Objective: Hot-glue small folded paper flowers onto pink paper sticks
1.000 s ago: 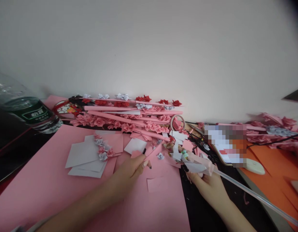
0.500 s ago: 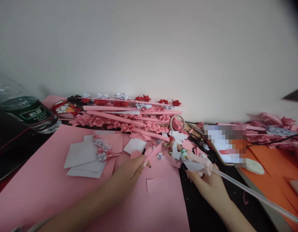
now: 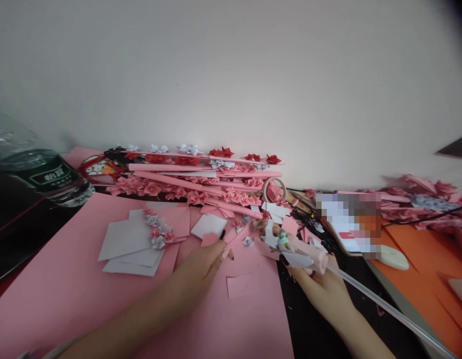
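My right hand (image 3: pixel 328 289) is wrapped round a pale pink hot glue gun (image 3: pixel 309 252), patched with white scraps and something turquoise. A long clear glue stick (image 3: pixel 384 299) runs out of its back toward the lower right. Its nozzle end points left, toward my left hand (image 3: pixel 204 262), which pinches a thin piece of pink paper (image 3: pixel 236 238) above the large pink sheet. Close by lie a small white paper rose (image 3: pixel 248 242) and a square of white paper (image 3: pixel 209 226). Left of them, a row of pink and white paper roses (image 3: pixel 158 229) rests on white sheets (image 3: pixel 128 239).
Rolled pink paper sticks with roses (image 3: pixel 186 182) are heaped along the wall. A roll of tape (image 3: pixel 275 192) stands among them. A water bottle (image 3: pixel 47 172) is at the left; a phone (image 3: pixel 343 224), a white mouse (image 3: pixel 393 257) and orange paper (image 3: pixel 421 254) are at the right.
The glue gun has shifted slightly left, and the tail of its glue stick has swung a little downward. My left hand has hardly moved.
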Motion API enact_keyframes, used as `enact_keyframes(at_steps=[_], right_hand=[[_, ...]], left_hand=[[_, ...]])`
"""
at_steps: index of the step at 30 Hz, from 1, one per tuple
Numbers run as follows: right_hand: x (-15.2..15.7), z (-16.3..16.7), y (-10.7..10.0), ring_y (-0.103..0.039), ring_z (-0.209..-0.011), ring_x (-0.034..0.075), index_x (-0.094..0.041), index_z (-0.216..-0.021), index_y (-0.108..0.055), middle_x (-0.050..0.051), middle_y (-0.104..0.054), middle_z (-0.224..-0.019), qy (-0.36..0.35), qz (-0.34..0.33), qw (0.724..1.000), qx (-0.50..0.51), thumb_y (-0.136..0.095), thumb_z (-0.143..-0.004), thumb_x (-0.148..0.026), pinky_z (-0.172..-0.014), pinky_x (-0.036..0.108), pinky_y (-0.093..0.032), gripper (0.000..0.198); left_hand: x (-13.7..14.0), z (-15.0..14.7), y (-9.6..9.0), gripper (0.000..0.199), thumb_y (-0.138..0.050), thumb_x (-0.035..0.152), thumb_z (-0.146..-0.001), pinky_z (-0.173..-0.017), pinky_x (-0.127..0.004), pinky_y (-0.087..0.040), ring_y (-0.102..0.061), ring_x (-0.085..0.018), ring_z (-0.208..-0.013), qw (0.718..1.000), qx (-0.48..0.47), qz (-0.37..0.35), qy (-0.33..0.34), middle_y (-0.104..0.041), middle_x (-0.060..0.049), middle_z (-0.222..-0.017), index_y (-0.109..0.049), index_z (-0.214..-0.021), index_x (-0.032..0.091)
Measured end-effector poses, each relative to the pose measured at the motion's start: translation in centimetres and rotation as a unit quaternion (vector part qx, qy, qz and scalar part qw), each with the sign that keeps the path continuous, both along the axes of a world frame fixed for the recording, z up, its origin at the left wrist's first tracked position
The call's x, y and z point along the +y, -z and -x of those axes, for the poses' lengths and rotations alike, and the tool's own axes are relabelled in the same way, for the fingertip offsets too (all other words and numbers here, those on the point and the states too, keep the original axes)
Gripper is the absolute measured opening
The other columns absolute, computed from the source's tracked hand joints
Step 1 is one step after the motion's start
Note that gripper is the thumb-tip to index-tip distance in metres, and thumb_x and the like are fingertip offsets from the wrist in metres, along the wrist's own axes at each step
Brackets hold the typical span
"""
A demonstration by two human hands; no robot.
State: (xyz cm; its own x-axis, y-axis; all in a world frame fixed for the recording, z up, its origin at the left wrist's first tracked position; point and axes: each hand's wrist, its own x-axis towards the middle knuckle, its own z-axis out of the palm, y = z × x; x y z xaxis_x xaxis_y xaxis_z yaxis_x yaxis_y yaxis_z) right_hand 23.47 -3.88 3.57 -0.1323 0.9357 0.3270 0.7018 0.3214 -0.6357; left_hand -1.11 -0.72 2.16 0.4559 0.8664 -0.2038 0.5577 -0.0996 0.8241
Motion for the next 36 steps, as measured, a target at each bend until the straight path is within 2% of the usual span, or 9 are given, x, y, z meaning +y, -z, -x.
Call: enact_keyframes(at_steps=[4, 8, 14, 17, 21, 26, 31, 36], right_hand=[[-0.02, -0.17, 0.29, -0.056, -0.051, 0.015, -0.020, -0.071, -0.062, 0.002, -0.062, -0.062, -0.006, 0.026, 1.000, 0.001, -0.052, -0.085, -0.026, -0.046, 0.025, -0.045, 0.018], [0.05, -0.14, 0.17, -0.055, -0.049, 0.015, -0.019, -0.069, -0.061, 0.002, -0.061, -0.058, 0.012, 0.007, 1.000, -0.011, -0.051, -0.085, -0.026, -0.046, 0.025, -0.045, 0.020], [0.13, -0.19, 0.22, -0.053, -0.047, 0.014, -0.019, -0.067, -0.060, 0.000, -0.059, -0.055, 0.000, 0.013, 1.000, -0.024, -0.051, -0.084, -0.025, -0.044, 0.022, -0.042, 0.021], [0.10, -0.28, 0.34, -0.054, -0.048, 0.013, -0.018, -0.071, -0.060, 0.000, -0.060, -0.057, 0.014, 0.000, 1.000, -0.019, -0.050, -0.084, -0.023, -0.045, 0.022, -0.043, 0.018], [0.05, -0.22, 0.24, -0.055, -0.050, 0.013, -0.018, -0.070, -0.060, 0.000, -0.060, -0.058, -0.008, 0.007, 1.000, -0.015, -0.050, -0.085, -0.025, -0.046, 0.022, -0.044, 0.020], [0.16, -0.12, 0.24, -0.054, -0.048, 0.014, -0.017, -0.077, -0.062, 0.000, -0.060, -0.058, 0.012, 0.002, 1.000, -0.007, -0.050, -0.085, -0.025, -0.045, 0.022, -0.044, 0.016], [0.11, -0.08, 0.24, -0.054, -0.048, 0.014, -0.018, -0.066, -0.059, 0.001, -0.058, -0.055, -0.011, 0.032, 0.999, -0.008, -0.049, -0.085, -0.027, -0.045, 0.022, -0.044, 0.023], [0.11, -0.02, 0.20, -0.055, -0.051, 0.015, -0.018, -0.067, -0.062, 0.000, -0.056, -0.053, 0.023, 0.023, 0.999, -0.008, -0.049, -0.084, -0.027, -0.049, 0.024, -0.046, 0.023]], left_hand=[[-0.01, -0.03, -0.06, 0.030, -0.030, 0.034, -0.093, -0.060, -0.028, -0.030, -0.045, -0.016, -0.063, 1.000, -0.012, 0.014, 0.003, -0.048, 0.002, -0.067, -0.053, -0.080, 0.021], [0.01, -0.02, 0.07, 0.030, -0.028, 0.034, -0.093, -0.062, -0.028, -0.031, -0.045, -0.016, -0.064, 1.000, -0.017, 0.019, 0.005, -0.046, 0.002, -0.068, -0.051, -0.080, 0.020], [0.06, -0.09, 0.13, 0.029, -0.028, 0.032, -0.093, -0.062, -0.027, -0.032, -0.046, -0.015, -0.065, 1.000, 0.004, 0.004, -0.001, -0.047, 0.002, -0.069, -0.050, -0.079, 0.020], [0.03, -0.04, 0.19, 0.030, -0.027, 0.032, -0.093, -0.061, -0.027, -0.032, -0.045, -0.015, -0.063, 1.000, 0.007, 0.002, 0.001, -0.046, 0.003, -0.068, -0.052, -0.081, 0.020], [0.03, 0.05, 0.20, 0.031, -0.026, 0.032, -0.093, -0.059, -0.027, -0.033, -0.046, -0.016, -0.063, 1.000, 0.014, 0.004, 0.003, -0.047, 0.003, -0.068, -0.054, -0.086, 0.021], [0.03, -0.03, 0.13, 0.029, -0.027, 0.027, -0.093, -0.060, -0.027, -0.032, -0.045, -0.015, -0.062, 1.000, 0.012, -0.010, 0.006, -0.047, 0.003, -0.067, -0.052, -0.080, 0.020], [-0.04, -0.11, 0.13, 0.029, -0.027, 0.030, -0.093, -0.057, -0.026, -0.031, -0.041, -0.014, -0.058, 1.000, 0.015, 0.009, -0.002, -0.041, 0.005, -0.064, -0.052, -0.081, 0.020], [-0.02, -0.11, -0.05, 0.028, -0.026, 0.028, -0.092, -0.060, -0.026, -0.032, -0.044, -0.015, -0.061, 1.000, 0.017, 0.006, 0.005, -0.044, 0.004, -0.066, -0.051, -0.081, 0.020]])
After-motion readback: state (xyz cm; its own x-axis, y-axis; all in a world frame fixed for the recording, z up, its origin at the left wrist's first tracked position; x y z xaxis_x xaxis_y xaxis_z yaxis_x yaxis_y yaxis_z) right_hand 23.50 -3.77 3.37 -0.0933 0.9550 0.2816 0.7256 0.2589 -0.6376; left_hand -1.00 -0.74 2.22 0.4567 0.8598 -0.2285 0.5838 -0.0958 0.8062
